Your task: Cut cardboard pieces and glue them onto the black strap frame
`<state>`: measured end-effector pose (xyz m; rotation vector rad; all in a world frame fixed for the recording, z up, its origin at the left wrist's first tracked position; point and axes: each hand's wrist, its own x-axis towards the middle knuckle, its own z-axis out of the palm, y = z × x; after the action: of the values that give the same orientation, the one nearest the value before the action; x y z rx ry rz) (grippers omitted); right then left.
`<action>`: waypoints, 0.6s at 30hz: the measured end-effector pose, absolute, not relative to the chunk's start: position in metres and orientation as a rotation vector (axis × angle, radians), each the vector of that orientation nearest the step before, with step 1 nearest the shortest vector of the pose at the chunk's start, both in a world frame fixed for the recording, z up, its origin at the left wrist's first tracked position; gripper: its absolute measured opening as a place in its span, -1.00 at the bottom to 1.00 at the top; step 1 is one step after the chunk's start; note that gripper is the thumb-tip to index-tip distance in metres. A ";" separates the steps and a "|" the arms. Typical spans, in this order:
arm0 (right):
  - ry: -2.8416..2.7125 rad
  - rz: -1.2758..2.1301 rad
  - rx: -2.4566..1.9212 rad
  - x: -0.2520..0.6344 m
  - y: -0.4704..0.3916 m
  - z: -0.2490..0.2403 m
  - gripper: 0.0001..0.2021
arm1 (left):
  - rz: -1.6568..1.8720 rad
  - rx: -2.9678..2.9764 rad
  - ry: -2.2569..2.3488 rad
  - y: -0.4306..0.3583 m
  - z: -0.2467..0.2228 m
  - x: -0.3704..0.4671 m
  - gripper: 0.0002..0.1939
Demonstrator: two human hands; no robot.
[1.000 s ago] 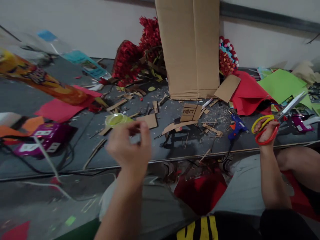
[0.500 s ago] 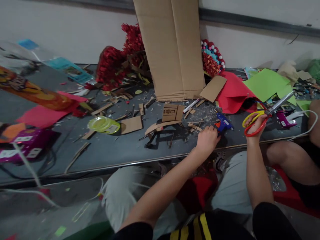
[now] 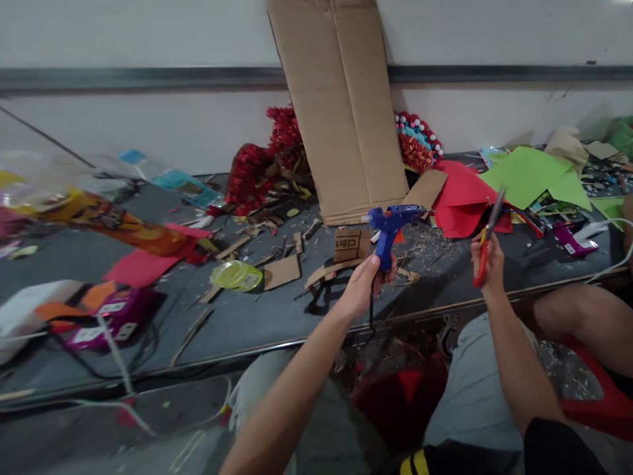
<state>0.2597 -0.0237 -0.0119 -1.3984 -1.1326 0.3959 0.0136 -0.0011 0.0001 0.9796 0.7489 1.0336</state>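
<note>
Left fingers point(image 3: 370, 267) curled round glue gun point(image 3: 390, 227), right fingers point(image 3: 495, 257) round scissors point(image 3: 483, 254)

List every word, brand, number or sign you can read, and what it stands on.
No whole word reads clearly.
Small cardboard piece: one box-shaped mark, perhaps "口"; the rest too blurred.
Orange printed tube: dark lettering, too blurred.
Plastic bottle: label too small to read.
Purple box at picture left: marks too small.
Blue glue gun and scissors: no legible lettering.
</note>
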 end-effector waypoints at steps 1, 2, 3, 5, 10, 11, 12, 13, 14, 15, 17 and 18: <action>-1.172 0.391 -1.428 0.254 -0.025 -0.011 -0.59 | 1.037 0.910 0.724 -0.002 0.001 0.013 -0.47; -1.217 0.377 -1.472 0.249 -0.027 -0.011 -0.60 | 1.037 0.852 0.700 -0.003 0.001 0.012 -0.47; -1.270 0.350 -1.531 0.243 -0.028 -0.011 -0.61 | 1.035 0.807 0.678 -0.004 0.002 0.011 -0.47; -1.395 0.263 -1.674 0.233 -0.030 -0.011 -0.60 | 1.026 0.741 0.641 -0.005 0.002 0.009 -0.47; -1.571 0.013 -1.833 0.217 -0.030 -0.018 -0.60 | 1.032 0.697 0.587 -0.007 -0.001 -0.001 -0.49; -1.590 -0.032 -1.847 0.216 -0.030 -0.020 -0.60 | 1.036 0.711 0.586 -0.008 -0.002 -0.002 -0.49; -1.609 -0.071 -1.860 0.214 -0.030 -0.022 -0.60 | 1.037 0.732 0.590 -0.009 -0.003 -0.004 -0.50; -1.625 -0.106 -1.874 0.212 -0.030 -0.023 -0.60 | 1.039 0.756 0.598 -0.011 -0.004 -0.005 -0.50; -1.636 -0.139 -1.889 0.211 -0.030 -0.024 -0.61 | 1.041 0.782 0.606 -0.012 -0.005 -0.006 -0.51; -1.642 -0.171 -1.903 0.210 -0.031 -0.024 -0.61 | 1.043 0.812 0.611 -0.013 -0.005 -0.007 -0.52; -1.644 -0.235 -1.924 0.207 -0.031 -0.024 -0.62 | 1.044 0.866 0.611 -0.014 -0.006 -0.009 -0.54; -1.639 -0.270 -1.929 0.206 -0.032 -0.024 -0.63 | 1.045 0.888 0.606 -0.014 -0.007 -0.009 -0.54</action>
<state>0.2064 -0.0317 -0.0238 -1.9294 -1.6387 -0.2703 -0.0092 -0.0144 -0.0070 0.8880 0.6064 1.0452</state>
